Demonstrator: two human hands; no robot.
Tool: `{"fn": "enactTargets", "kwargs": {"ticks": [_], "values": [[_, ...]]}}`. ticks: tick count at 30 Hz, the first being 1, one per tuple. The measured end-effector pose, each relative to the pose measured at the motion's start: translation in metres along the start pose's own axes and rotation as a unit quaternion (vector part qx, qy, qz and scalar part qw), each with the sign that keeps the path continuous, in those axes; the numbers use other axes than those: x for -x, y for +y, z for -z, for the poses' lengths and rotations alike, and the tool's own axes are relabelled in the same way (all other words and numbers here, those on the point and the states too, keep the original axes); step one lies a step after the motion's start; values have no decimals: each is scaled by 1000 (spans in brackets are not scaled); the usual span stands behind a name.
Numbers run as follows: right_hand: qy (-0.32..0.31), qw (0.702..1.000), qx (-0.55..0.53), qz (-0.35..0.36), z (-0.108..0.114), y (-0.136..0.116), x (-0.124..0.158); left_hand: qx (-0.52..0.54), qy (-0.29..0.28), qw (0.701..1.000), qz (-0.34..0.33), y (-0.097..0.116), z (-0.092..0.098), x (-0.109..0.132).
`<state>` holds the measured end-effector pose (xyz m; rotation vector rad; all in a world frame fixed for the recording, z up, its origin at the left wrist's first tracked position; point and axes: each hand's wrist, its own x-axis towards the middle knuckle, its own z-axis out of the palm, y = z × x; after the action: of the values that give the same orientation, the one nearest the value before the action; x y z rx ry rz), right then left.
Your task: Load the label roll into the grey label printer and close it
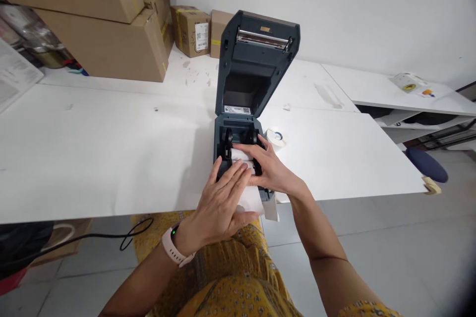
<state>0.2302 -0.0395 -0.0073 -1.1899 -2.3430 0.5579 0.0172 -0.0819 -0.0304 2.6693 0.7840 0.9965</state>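
Observation:
A dark grey label printer [241, 121] stands at the table's front edge with its lid [258, 54] swung up. Inside its bay lies a white label roll [241, 154], and a strip of paper [251, 200] runs from it over the front. My right hand [273, 166] reaches in from the right, its fingers and thumb bent around the roll. My left hand [223, 200] rests over the paper with its fingers stretched out flat and its thumb across the strip. The fingers cover part of the roll and the printer's front.
Another white roll [275, 138] sits just right of the printer. Cardboard boxes [107, 44] are stacked at the back left of the white table [111, 153]. To the right are a shelf unit [405, 89] and a blue stool [426, 163]. A black cable [107, 235] hangs below the table.

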Motion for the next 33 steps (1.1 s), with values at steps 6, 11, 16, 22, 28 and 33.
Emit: {"fn": "enactTargets", "kwargs": {"ticks": [6, 11, 16, 22, 28, 33], "values": [[-17, 1000, 7, 16, 3, 3, -2, -4, -52, 998, -21, -10, 5, 3], [-24, 999, 10, 47, 5, 6, -1, -62, -79, 994, -42, -13, 8, 3], [-34, 998, 14, 46, 6, 6, 0, -82, -74, 992, -56, -16, 5, 3], [-38, 998, 26, 47, 7, 6, 0, -90, -93, 990, -54, -12, 9, 3], [-41, 997, 25, 53, 6, 7, -1, -90, -76, 991, -57, -9, 9, 4], [-55, 998, 2, 42, 9, 7, 1, -74, -66, 994, -55, -10, 8, 4]]}}
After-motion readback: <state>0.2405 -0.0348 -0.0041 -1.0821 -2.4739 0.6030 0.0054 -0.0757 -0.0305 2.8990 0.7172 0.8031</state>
